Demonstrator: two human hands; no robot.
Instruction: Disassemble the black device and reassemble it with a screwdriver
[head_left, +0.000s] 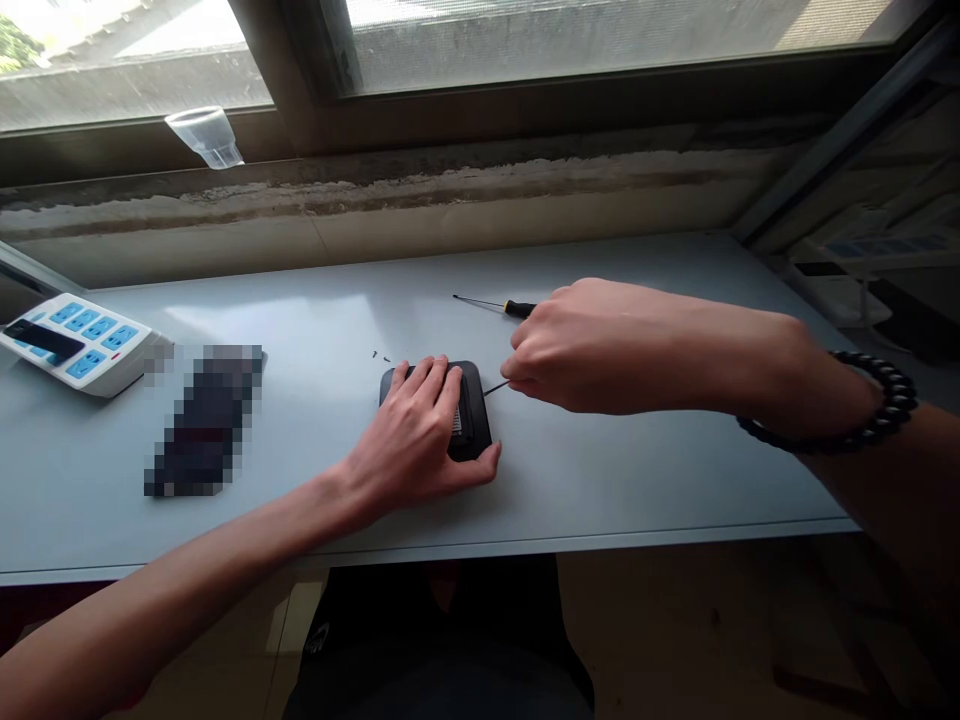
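Note:
A small black box-shaped device [472,415] lies on the pale grey table [600,480]. My left hand [416,435] rests flat on top of it, fingers stretched out and thumb against its near edge, pressing it down. My right hand [592,345] is closed around a thin tool whose metal tip [495,387] points at the device's right side. Just behind the right hand lies a slim screwdriver [491,303] with a black and yellow handle. A dark bead bracelet [862,405] circles my right wrist.
A white power strip [75,340] with blue sockets sits at the far left. A blurred dark object [206,420] lies left of the device. Two tiny dark specks, perhaps screws [380,356], lie behind the device. A clear plastic cup [206,135] stands on the window ledge.

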